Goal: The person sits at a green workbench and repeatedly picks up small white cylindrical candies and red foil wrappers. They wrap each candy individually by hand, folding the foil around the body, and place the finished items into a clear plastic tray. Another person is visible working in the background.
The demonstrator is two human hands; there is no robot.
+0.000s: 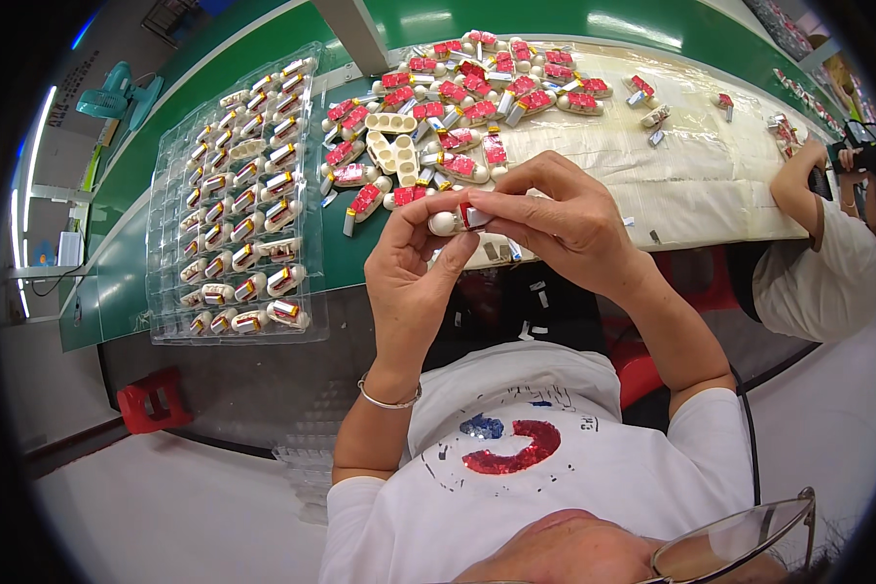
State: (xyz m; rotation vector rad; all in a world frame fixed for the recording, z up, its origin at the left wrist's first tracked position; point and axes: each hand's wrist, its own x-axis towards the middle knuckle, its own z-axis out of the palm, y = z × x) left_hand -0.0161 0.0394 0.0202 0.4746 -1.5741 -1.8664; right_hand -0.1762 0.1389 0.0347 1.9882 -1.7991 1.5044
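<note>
Above the near edge of the table, my left hand (406, 263) grips a small cream piece with a rounded end (443, 223) between thumb and fingers. My right hand (574, 219) meets it from the other side, its thumb and fingertips pinched on the red and silver-white strip (472, 215) at the piece's end. The fingertips hide part of the strip. Just beyond my hands lies a heap of similar cream pieces with red labels (457, 165), many with silver-and-yellow strips attached. Several bare cream pieces with round hollows (405, 161) sit among them.
To the left, a clear plastic tray (170, 209) holds rows of labelled pieces. The green table (117, 229) carries a cream, tape-covered sheet (584, 161). A metal post (355, 34) rises behind the heap. A co-worker's arm (796, 190) rests at the right; a red stool (154, 401) stands lower left.
</note>
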